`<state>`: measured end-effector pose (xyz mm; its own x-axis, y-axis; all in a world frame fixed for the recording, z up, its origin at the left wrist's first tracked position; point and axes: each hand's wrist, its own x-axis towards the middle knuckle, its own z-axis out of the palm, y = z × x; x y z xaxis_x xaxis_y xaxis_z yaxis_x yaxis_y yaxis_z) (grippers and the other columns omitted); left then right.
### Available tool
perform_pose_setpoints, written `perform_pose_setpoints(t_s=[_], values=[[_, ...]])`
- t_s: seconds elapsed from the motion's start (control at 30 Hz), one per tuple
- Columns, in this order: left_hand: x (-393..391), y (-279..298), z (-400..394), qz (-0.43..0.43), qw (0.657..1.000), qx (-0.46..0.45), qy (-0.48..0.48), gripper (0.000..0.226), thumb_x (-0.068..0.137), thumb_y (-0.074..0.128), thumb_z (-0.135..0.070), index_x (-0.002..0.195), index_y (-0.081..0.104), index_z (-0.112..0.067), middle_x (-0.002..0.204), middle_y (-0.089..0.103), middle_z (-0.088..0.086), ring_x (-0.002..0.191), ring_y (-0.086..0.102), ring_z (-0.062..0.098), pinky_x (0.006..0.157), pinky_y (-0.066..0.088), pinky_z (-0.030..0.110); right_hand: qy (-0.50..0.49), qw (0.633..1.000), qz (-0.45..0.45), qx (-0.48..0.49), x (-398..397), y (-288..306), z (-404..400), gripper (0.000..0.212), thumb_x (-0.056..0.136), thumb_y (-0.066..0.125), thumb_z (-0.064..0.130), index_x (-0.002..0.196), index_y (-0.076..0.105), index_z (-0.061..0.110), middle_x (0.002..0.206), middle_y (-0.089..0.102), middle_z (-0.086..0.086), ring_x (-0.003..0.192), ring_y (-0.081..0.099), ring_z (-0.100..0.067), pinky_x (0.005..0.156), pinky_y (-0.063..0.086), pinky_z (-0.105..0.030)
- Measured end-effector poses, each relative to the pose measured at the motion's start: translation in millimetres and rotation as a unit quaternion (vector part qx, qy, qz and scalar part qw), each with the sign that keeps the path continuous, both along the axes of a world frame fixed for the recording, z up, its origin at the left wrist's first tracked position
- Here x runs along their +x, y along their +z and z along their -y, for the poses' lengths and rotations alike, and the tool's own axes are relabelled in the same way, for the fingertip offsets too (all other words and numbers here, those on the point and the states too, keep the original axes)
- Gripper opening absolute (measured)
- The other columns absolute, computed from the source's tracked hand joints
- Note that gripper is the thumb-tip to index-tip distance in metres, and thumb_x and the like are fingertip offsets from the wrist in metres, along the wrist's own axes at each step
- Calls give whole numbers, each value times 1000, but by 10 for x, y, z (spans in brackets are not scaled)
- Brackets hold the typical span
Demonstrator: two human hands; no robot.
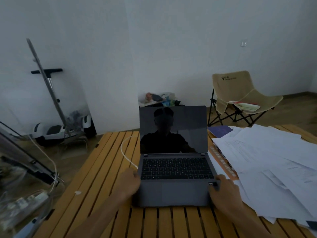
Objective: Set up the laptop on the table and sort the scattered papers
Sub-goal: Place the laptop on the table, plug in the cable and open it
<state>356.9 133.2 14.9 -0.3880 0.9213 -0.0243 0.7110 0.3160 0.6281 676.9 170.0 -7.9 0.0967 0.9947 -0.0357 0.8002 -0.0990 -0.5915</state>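
A grey laptop (175,169) stands open on the slatted wooden table (96,186), its screen dark. A white cable (125,152) is plugged into its left side. My left hand (128,183) grips the left edge of the laptop's base. My right hand (223,189) grips the right front corner of the base, thumb on the palm rest. A loose heap of white papers (274,169) covers the table's right side, lying over an orange booklet (223,164) and a dark blue booklet (219,130).
A beige folding chair (240,95) with papers on its seat stands behind the table at right. A white self-balancing scooter (58,127) and a leaning pole are at back left. A power strip (22,203) and cables lie on the floor at left. A bag of clutter (159,98) sits behind the screen.
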Motion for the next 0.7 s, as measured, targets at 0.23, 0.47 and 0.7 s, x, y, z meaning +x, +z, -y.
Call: perform_pose_setpoints(t_s=[0.23,0.47,0.7], values=[[-371,-151,-359,-226,970,59,-71,23,95,51,-27,113,62,-36,132,43,-5,122,46,19,99,35,36,-47,998,-44,-13,-121,55,-142,48,91,58,28,136,44,17,125,59,-13,107,58,-31,91,54,-47],[-660,-166,-271,-238,967,83,-41,12,94,54,-41,88,56,-31,101,55,-11,106,50,13,90,35,32,-71,997,-19,-8,-180,9,-235,31,87,53,36,113,54,19,114,61,-13,98,58,-32,86,55,-49],[-736,-69,-175,-132,983,117,-49,5,93,59,-28,92,61,-24,91,59,-10,104,48,12,99,33,35,-68,993,92,-26,-379,72,-133,44,94,53,35,131,42,13,132,49,-17,122,44,-37,101,37,-50]])
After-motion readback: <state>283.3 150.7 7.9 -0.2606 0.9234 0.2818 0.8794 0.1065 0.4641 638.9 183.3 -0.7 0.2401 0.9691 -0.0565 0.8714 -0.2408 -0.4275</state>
